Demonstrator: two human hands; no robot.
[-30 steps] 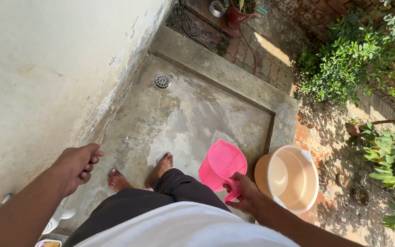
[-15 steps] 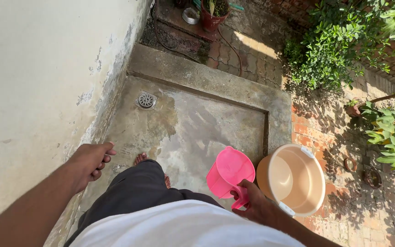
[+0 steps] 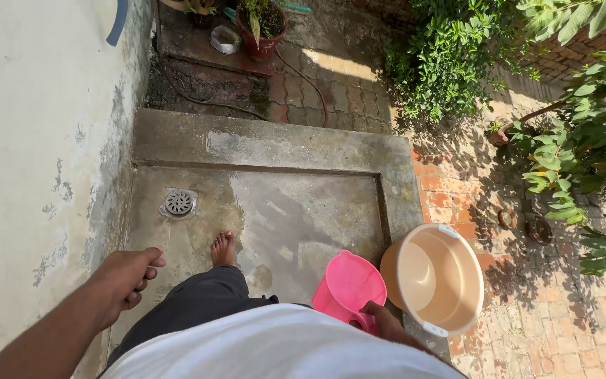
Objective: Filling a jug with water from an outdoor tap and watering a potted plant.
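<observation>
Pink jug (image 3: 348, 286), carried lower and nearer the body than a second ago, hangs over the wet concrete slab's (image 3: 296, 203) right edge, just beside a beige tub (image 3: 435, 277). Its open mouth tilts up and away. Right hand (image 3: 381, 324) grasps its handle; left hand (image 3: 124, 279) hangs loosely curled, empty.

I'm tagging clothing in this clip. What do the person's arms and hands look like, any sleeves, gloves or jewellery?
Both arms are bare along all that shows, with no sleeve in view. The left hand wears no glove, ring or watch. The right hand is also ungloved, though mostly hidden behind the white shirt, so its wrist cannot be checked.
</observation>
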